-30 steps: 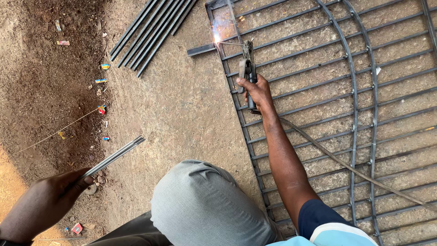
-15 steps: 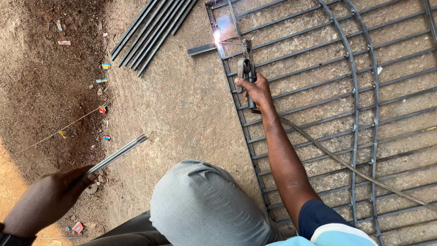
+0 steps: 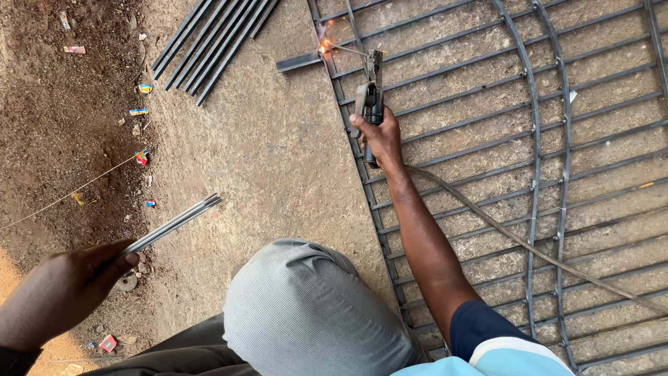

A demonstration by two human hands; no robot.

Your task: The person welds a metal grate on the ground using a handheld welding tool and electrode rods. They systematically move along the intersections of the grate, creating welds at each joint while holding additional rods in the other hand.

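The electrode holder [image 3: 371,94] is gripped firmly by the right hand [image 3: 377,137]; beyond its fingers, sparks [image 3: 324,46] are seen on the metal grille [image 3: 487,139], probably at a joint. A bundle of welding rods [image 3: 174,226] is clenched in the left hand [image 3: 66,289].

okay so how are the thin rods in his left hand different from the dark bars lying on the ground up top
The thin rods are slim, pale grey and bunched in the left hand, off the ground; the dark bars are thicker, near black and lie loose on the dirt. The thin rods look shorter, while the dark bars run out of the picture's top edge. Both are straight bundles slanting the same way.
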